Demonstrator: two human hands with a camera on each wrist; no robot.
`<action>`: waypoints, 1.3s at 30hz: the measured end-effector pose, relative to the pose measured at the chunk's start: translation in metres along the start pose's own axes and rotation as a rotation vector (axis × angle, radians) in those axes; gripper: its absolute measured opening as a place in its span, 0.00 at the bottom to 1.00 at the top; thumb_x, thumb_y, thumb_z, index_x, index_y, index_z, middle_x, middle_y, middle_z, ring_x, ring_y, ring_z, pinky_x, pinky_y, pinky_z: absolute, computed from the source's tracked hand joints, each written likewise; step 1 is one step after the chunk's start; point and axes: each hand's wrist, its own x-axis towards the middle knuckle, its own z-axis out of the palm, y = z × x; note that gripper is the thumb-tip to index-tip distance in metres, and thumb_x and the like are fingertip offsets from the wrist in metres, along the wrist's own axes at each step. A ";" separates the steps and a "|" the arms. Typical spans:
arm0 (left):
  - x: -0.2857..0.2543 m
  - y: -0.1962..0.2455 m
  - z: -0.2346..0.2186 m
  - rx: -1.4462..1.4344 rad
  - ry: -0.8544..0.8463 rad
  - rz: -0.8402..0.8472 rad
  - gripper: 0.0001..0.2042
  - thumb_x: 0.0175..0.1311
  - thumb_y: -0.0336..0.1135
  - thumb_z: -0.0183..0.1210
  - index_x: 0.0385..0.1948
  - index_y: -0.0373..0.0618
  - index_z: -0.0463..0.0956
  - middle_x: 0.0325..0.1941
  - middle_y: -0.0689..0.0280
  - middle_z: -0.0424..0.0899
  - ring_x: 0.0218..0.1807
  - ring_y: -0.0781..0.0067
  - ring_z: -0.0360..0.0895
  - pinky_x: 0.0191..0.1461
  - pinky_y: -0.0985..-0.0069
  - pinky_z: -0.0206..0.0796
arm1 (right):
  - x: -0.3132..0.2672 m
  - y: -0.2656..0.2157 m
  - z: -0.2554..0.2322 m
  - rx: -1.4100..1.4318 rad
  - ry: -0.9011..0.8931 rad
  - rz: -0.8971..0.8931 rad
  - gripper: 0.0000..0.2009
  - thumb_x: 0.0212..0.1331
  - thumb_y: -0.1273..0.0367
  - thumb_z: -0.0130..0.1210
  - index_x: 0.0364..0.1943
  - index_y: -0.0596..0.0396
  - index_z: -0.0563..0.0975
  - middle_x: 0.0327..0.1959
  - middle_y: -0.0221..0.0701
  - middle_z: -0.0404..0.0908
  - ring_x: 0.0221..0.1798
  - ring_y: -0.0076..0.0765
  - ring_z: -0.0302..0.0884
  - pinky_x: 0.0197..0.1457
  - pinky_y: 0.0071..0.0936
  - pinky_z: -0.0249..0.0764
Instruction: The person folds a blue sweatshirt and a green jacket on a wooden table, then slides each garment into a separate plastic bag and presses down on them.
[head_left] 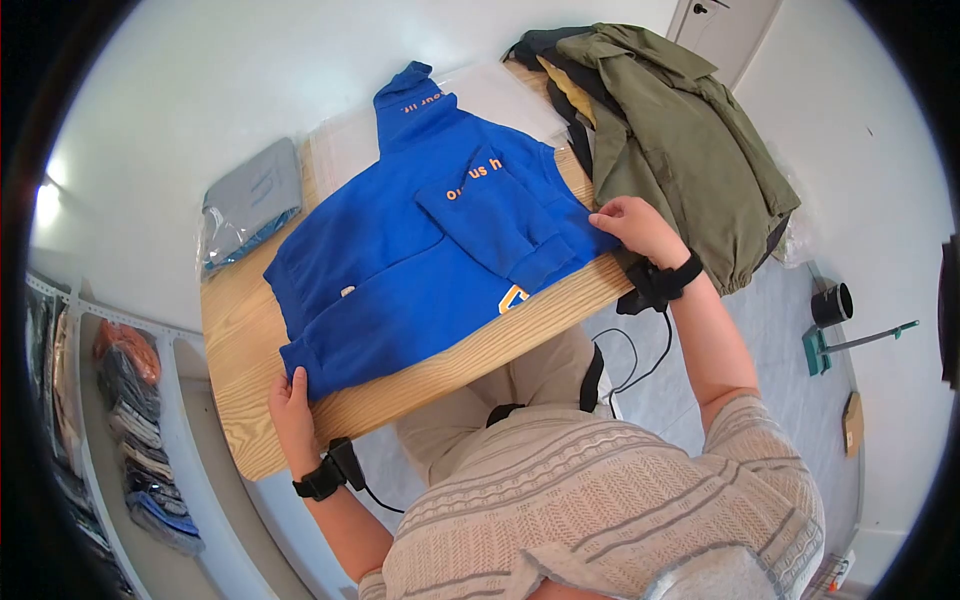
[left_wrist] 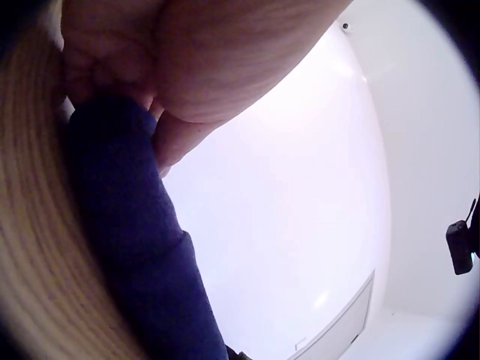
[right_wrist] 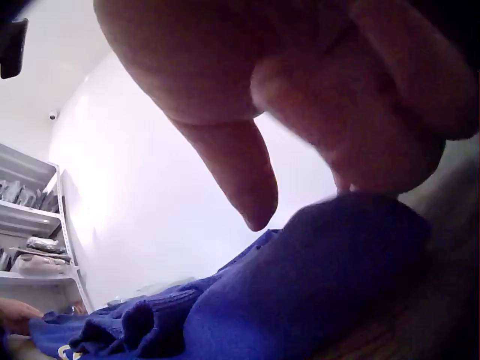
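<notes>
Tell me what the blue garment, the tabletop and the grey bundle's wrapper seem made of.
The blue garment looks like matte knit, perhaps cotton or a blend, going by its soft, dull surface. The tabletop appears pale wood, possibly laminate, with visible grain lines. The wrapper seems clear, glossy plastic: it shines and is see-through.

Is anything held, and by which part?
The blue sweatshirt: the left hand holds its near left corner; the right hand touches its right edge, grip unclear.
</notes>
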 end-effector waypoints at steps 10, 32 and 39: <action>0.013 -0.017 -0.022 0.156 0.051 0.051 0.10 0.69 0.35 0.50 0.34 0.35 0.73 0.30 0.71 0.74 0.32 0.84 0.65 0.38 0.83 0.59 | -0.015 0.010 -0.017 -0.142 -0.192 -0.029 0.18 0.48 0.59 0.65 0.21 0.62 0.76 0.15 0.29 0.68 0.21 0.26 0.63 0.26 0.28 0.63; 0.002 0.079 0.187 0.063 -0.778 0.097 0.21 0.65 0.31 0.53 0.61 0.50 0.65 0.48 0.56 0.76 0.46 0.72 0.72 0.52 0.77 0.63 | -0.040 0.049 0.014 0.300 0.276 -0.279 0.14 0.47 0.70 0.64 0.39 0.54 0.76 0.30 0.25 0.71 0.23 0.20 0.60 0.29 0.18 0.62; 0.002 0.083 0.208 -0.039 -0.744 -0.060 0.15 0.65 0.35 0.53 0.50 0.37 0.75 0.43 0.65 0.79 0.44 0.78 0.72 0.50 0.79 0.63 | -0.041 0.040 0.025 -0.068 0.361 -0.290 0.17 0.43 0.71 0.64 0.38 0.52 0.71 0.32 0.34 0.73 0.37 0.41 0.75 0.41 0.35 0.72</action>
